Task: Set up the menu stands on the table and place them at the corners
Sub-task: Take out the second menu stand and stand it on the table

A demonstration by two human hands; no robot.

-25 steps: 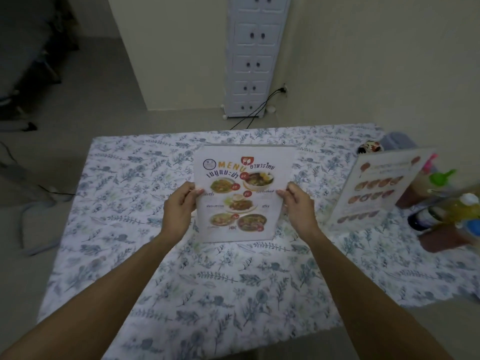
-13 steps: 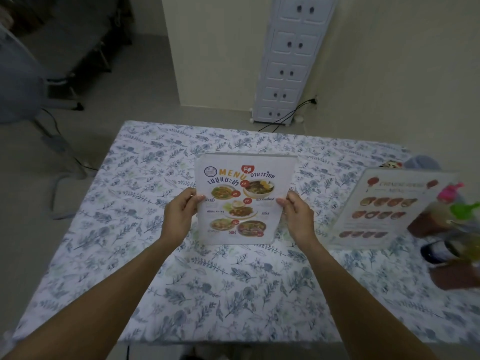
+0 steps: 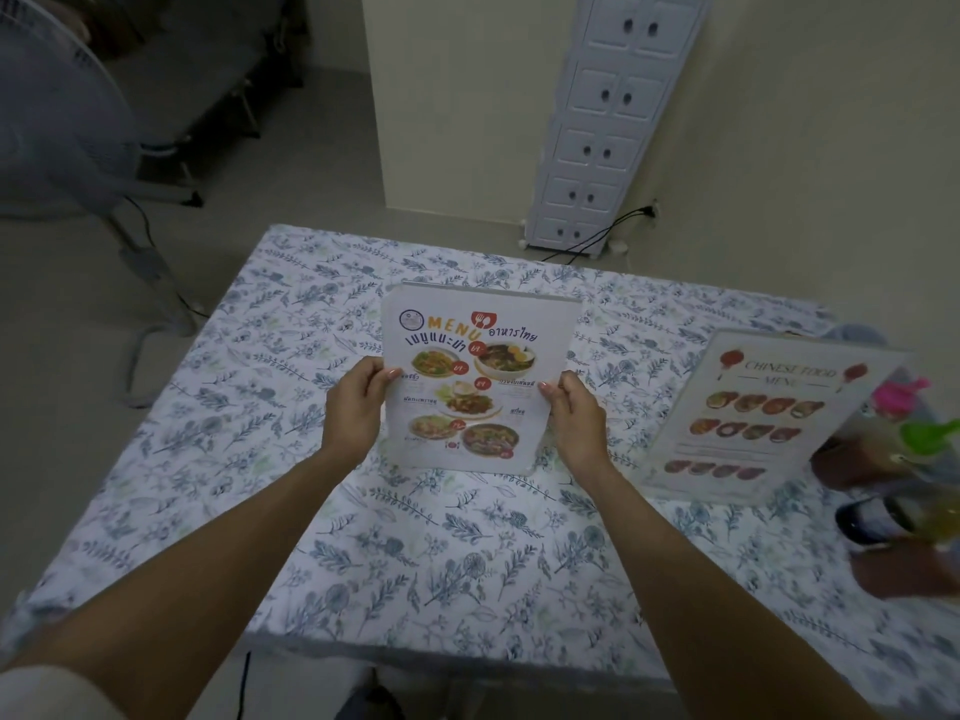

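Observation:
A Thai food menu stand (image 3: 475, 376), white with dish photos and an orange "MENU" heading, stands upright over the middle of the floral-cloth table (image 3: 363, 553). My left hand (image 3: 353, 407) grips its left edge and my right hand (image 3: 576, 420) grips its right edge. A second stand, the Chinese food menu (image 3: 763, 413), leans upright at the table's right side, untouched.
Sauce bottles with pink and green caps (image 3: 914, 423) and dark jars crowd the right edge behind the Chinese menu. A standing fan (image 3: 57, 111) is on the floor at left. A white drawer tower (image 3: 608, 122) and cables stand against the far wall.
My head has moved back and to the left, so the table sits lower and further right in view. Both hands keep the same grip on the Thai menu stand.

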